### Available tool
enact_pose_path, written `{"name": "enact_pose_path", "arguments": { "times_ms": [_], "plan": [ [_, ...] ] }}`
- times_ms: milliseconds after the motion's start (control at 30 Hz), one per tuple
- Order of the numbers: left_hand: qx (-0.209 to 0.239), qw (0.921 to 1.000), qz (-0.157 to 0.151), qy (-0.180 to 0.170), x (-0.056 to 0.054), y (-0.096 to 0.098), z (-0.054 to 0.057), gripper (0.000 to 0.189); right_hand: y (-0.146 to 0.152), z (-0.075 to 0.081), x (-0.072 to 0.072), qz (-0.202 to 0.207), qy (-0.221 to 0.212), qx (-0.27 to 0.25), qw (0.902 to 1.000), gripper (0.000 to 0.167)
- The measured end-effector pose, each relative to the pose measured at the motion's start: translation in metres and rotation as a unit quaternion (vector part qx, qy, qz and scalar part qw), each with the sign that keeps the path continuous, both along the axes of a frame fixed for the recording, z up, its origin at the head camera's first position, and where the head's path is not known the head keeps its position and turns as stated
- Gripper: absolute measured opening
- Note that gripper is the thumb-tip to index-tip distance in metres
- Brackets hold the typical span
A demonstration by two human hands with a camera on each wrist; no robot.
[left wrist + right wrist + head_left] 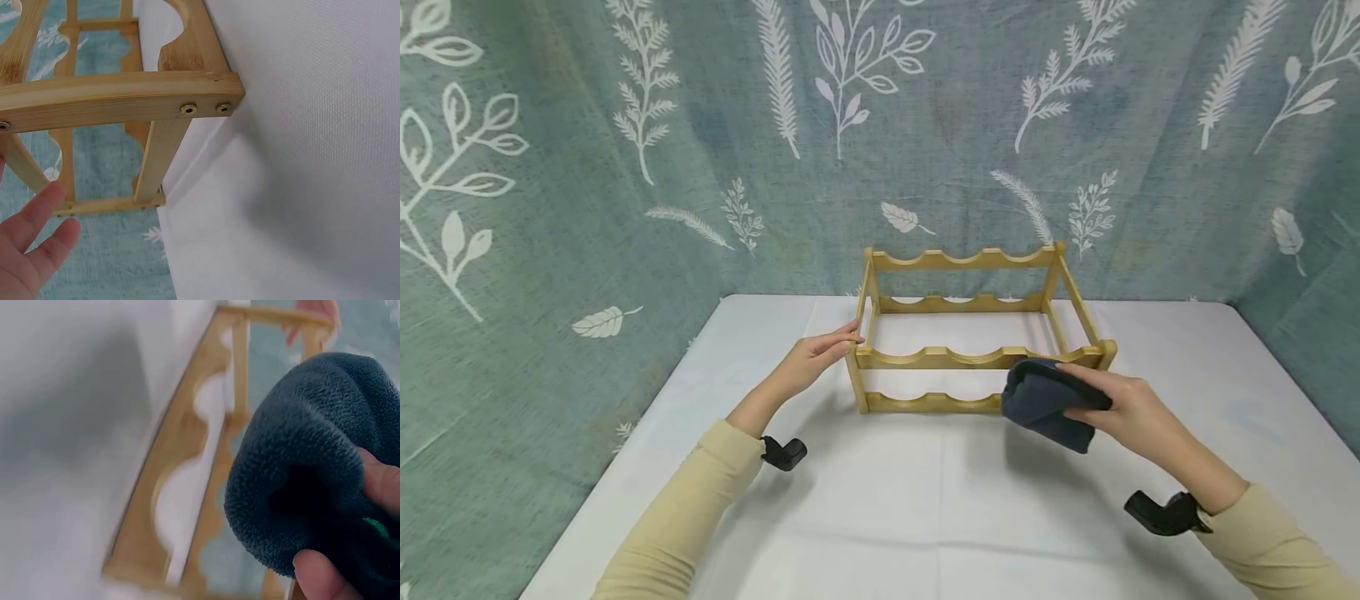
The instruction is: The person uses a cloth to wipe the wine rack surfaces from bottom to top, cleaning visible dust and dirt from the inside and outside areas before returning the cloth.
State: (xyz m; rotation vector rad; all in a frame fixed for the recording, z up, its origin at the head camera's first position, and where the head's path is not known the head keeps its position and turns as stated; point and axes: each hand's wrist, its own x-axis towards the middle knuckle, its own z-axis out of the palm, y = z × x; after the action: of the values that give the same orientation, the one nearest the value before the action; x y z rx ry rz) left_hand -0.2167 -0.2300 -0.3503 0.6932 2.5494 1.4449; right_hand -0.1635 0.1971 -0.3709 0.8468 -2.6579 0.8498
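A wooden wine rack [936,358] with scalloped rails stands on the white-covered table. My left hand [820,354] touches its front left upper corner. In the left wrist view, two fingers [53,247] extend fairly straight and spread beside the rack's end frame [125,97]. My right hand [1123,408] grips a folded dark blue cloth [1048,404] between thumb and fingers. That cloth overlaps the right part of the front rails in the head view. Up close in the right wrist view, the cloth [300,444] has a fuzzy terry surface and a dark hollow fold.
White cloth covers the table [880,508]. Behind and at both sides hangs a green-grey curtain [955,142] with white leaf prints. A black wrist camera [785,454] is strapped to the left wrist, another black camera [1163,512] to the right.
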Motion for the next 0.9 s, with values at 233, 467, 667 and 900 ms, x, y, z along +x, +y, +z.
{"name": "enact_pose_path", "arguments": {
  "times_ms": [233,467,667,900],
  "plan": [
    [0.004,1.0,0.002,0.001,-0.001,-0.001,-0.002,0.033,0.05,0.006,0.014,-0.087,-0.018,0.018,0.9958,0.06],
    [0.006,1.0,0.001,0.003,0.0,0.001,-0.001,0.032,0.058,0.01,0.017,-0.08,0.017,0.033,0.9961,0.062],
    [0.011,0.9999,-0.002,0.002,0.0,0.001,-0.001,0.032,0.035,0.01,0.011,-0.031,0.019,0.035,0.9987,0.062],
    [0.009,0.9997,-0.005,0.02,-0.014,-0.009,-0.021,0.035,-0.02,0.006,-0.002,0.034,0.01,0.027,0.999,0.064]
  ]
}}
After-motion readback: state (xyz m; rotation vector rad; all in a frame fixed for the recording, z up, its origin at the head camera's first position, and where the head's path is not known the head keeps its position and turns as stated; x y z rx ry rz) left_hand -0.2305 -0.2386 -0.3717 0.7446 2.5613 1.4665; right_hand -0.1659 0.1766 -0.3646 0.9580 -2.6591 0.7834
